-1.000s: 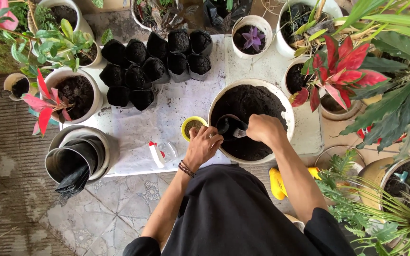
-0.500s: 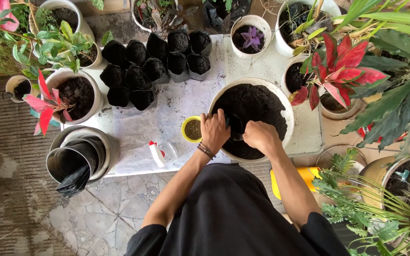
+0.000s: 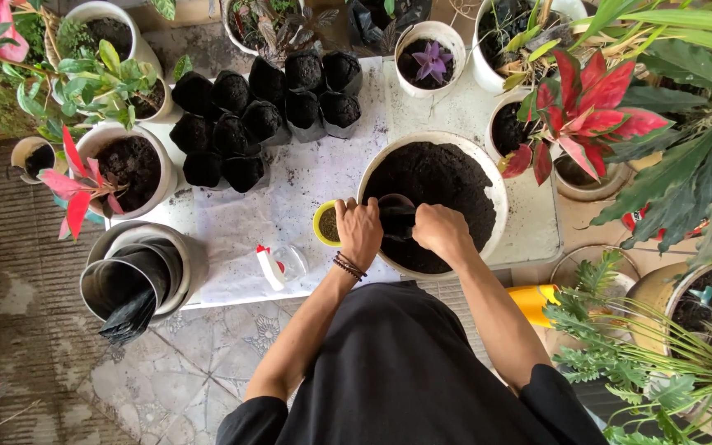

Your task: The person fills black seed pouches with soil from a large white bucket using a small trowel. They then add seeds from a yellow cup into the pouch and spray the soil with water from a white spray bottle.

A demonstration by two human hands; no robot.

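Potted plants crowd every edge of the frame, ringing a white surface point(image 3: 455, 107) covered with a soil-speckled sheet at the centre. Right of centre on it sits a wide white bowl of dark soil point(image 3: 442, 177). Both hands meet over its near rim: the left hand point(image 3: 360, 231) and the right hand point(image 3: 441, 231) each close their grip on a small black bag point(image 3: 395, 218), holding its mouth open just above the soil, likely so spills fall back into the bowl. Just left of the left hand, a small yellow cup point(image 3: 325, 224) stands against the bowl. Filled black bags point(image 3: 261, 115) cluster at upper centre-left, out of the way. A white spray bottle point(image 3: 274, 265) lies lower left of the hands, beside stacked grey pots point(image 3: 138, 272).
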